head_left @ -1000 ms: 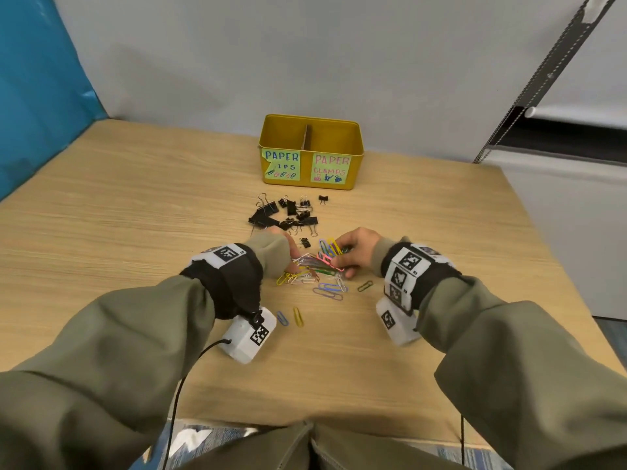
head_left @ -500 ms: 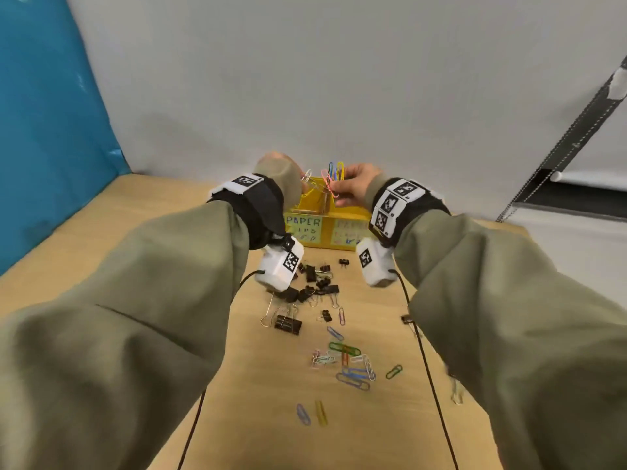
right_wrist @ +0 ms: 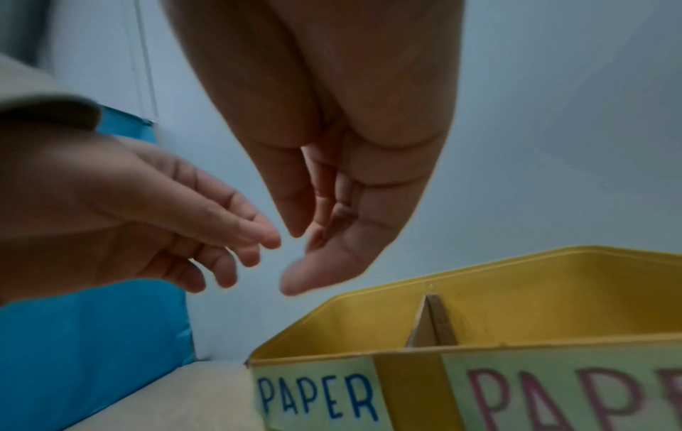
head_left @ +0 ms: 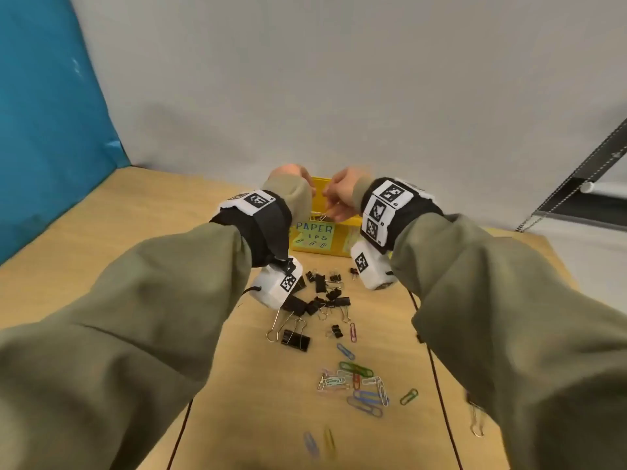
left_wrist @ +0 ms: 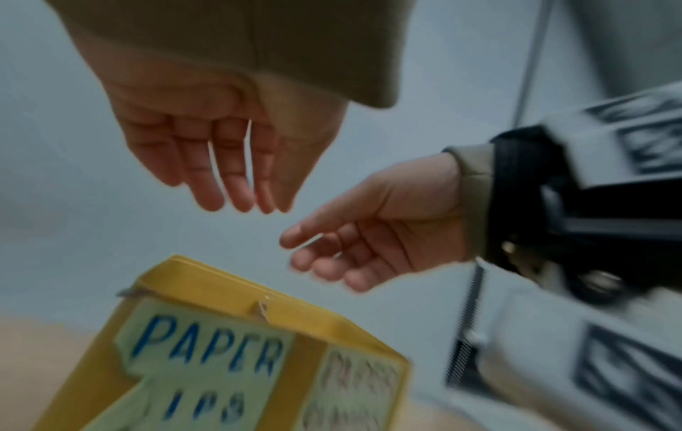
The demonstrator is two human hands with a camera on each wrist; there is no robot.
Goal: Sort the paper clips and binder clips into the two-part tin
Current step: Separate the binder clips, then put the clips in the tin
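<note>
The yellow two-part tin (head_left: 346, 220) stands at the back of the table, with a "PAPER" label on its left half. My left hand (head_left: 298, 179) and right hand (head_left: 339, 198) hover close together just above the left compartment. Both hands point their fingers down, relaxed and empty, in the wrist views (left_wrist: 229, 180) (right_wrist: 324, 227). A silver paper clip (head_left: 320, 217) shows at the tin's front rim. Coloured paper clips (head_left: 359, 385) lie in a loose pile near me. Black binder clips (head_left: 322, 296) are scattered in front of the tin.
A cardboard divider (right_wrist: 430, 320) splits the tin. A blue panel (head_left: 51, 113) rises at the left and a grey wall stands behind. Two stray paper clips (head_left: 319, 442) lie near the front edge, another clip (head_left: 476, 425) at the right. Wrist cables trail over the table.
Both hands rose from the paper clip pile, carried coloured clips over the tin's left half, then opened. The clips are no longer in the fingers.
</note>
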